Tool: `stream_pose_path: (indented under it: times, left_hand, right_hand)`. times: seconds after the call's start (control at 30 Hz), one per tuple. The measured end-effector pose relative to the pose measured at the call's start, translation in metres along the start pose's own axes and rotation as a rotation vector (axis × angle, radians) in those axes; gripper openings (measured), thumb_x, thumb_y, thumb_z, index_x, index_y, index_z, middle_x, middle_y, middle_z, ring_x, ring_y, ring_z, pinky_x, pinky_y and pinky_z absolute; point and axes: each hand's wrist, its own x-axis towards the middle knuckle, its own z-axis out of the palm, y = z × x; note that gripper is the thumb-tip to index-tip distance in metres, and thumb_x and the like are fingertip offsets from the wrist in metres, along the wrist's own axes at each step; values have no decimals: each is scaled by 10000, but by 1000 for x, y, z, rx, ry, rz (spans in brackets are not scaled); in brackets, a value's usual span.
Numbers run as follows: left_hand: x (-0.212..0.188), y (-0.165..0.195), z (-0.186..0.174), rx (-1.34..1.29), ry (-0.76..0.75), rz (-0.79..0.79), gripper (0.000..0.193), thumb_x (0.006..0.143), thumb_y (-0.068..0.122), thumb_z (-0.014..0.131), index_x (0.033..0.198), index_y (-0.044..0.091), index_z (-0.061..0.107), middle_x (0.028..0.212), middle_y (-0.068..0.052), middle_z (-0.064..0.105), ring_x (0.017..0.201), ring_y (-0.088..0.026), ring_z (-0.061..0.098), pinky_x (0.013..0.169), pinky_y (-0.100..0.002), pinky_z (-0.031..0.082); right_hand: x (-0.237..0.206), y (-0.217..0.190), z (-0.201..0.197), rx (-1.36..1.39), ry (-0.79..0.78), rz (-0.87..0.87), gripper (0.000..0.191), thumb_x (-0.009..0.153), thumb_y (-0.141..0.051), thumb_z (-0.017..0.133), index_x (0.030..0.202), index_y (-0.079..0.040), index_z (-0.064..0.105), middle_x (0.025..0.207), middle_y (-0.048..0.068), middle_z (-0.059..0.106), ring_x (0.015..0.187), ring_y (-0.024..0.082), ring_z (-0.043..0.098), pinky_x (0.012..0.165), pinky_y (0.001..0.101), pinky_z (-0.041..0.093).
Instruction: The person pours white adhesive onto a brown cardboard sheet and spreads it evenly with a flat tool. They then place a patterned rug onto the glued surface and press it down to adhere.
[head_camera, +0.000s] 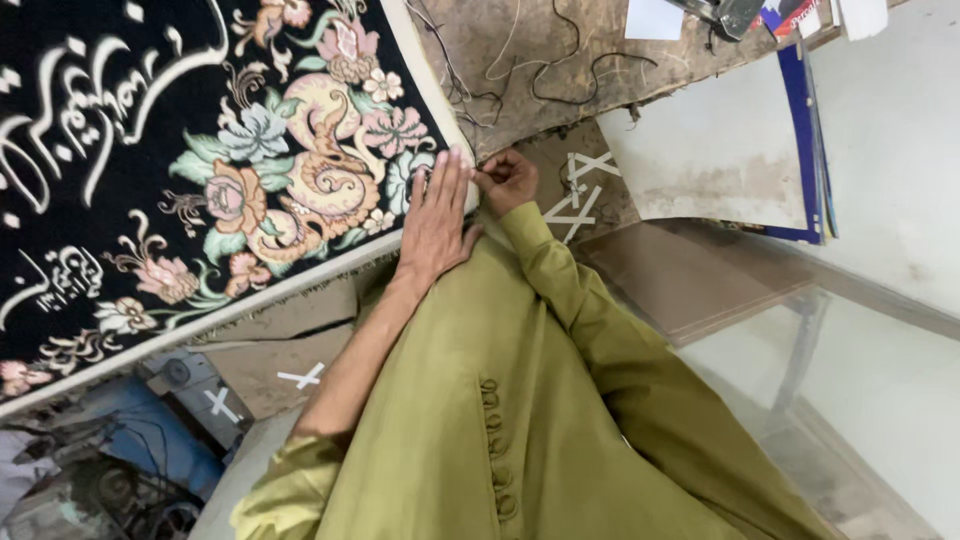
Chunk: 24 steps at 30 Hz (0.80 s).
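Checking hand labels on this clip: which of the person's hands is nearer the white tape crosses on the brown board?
Right. The right hand is pinched at the black floral tapestry's corner edge, just beside the white tape crosses. The left hand lies flat on the tapestry corner, farther from them.

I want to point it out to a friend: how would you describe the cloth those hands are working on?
Look at the upper left, on the worn wooden table: a large black embroidered cloth. It has a cream border, white flowing script and pink, gold and blue-green flowers. The left hand lies flat on its corner, the right hand pinches beside it; nothing nearby is patterned.
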Motion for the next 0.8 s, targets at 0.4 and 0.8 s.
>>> stream_pose_path:
  times: [0.4, 0.8]
  left_hand:
    - [13, -10, -2, -561, 106, 13, 1253, 651, 313, 668, 1645, -52, -1, 1743, -214, 137, 1637, -349, 125, 1322, -525, 86]
    - [-8, -45, -22, -1249, 397, 90, 1088, 801, 316, 641, 1699, 35, 96, 1798, -146, 80, 1684, -297, 60, 1372, -443, 52]
  right_hand:
    - [-8, -17, 0, -182, -55, -139, 216, 853, 29, 842, 963, -35, 666, 878, 36, 735, 780, 86, 690, 713, 276, 608]
    - [-20, -28, -2, -1170, -89, -965, 358, 872, -126, 668, 1215, -170, 758, 1256, 20, 711, 1090, 274, 642, 907, 447, 479]
